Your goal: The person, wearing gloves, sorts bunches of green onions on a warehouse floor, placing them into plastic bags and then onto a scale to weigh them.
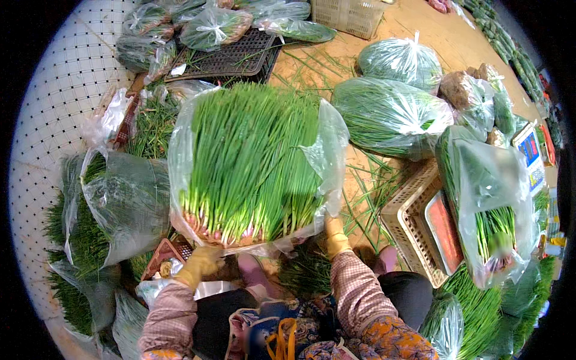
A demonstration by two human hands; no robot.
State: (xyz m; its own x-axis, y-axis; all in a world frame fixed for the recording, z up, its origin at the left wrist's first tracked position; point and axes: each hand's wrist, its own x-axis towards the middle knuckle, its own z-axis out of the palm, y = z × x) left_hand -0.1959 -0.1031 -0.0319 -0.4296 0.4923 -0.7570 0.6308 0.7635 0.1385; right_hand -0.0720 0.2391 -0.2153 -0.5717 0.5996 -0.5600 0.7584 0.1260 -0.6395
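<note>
In front of me a large bunch of spring onions lies in an open clear plastic bag. Its green tops point away from me, and the pale, reddish root ends face me. My left hand, in a yellow glove, is closed on the bag's near left edge. My right hand, gloved in yellow too, grips the near right corner of the bag. The fingers of both hands are partly hidden by the plastic.
Filled bags of greens stand at my left, and tied bags lie at the far right. A beige crate, another bag of spring onions and a scale are on the right. Farther back is a black crate.
</note>
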